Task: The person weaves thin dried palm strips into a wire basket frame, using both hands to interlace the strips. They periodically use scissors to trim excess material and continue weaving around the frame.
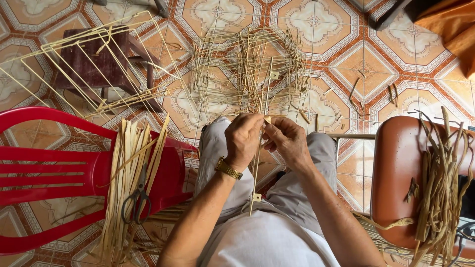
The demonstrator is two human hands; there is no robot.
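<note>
A patterned tile floor (346, 54) in orange, cream and grey is filling the frame. In the upper left a dark wooden stool (99, 64) is standing under a loose frame of pale sticks (74, 44), and at upper centre a tangled pile of thin sticks (247, 69) is lying on the floor. A red plastic chair (54, 173) is taking up the left side, carrying a bundle of flat strips (131, 168) with scissors (137, 200) resting on top. At the right edge a brown seat (396, 178) is holding a heap of dried olive-brown strips (440, 188). An orange cloth (450, 24) is showing in the upper right corner.

The person is sitting with knees in grey trousers (217, 148) pointing up the frame, both forearms reaching from the bottom edge to meet at centre. The left hand (243, 139), with a gold watch (228, 168) at the wrist, is curling knuckles-up; the right hand (288, 141) is facing it, just beside.

A long thin stick (257, 173) is running nearly upright between the two hands, its lower end hanging down over the lap with a small tan tag (257, 197). The left fingers are clenching around the stick; the right fingers are pinching it near the top, where another small tan piece (267, 119) is sitting at the fingertips.
</note>
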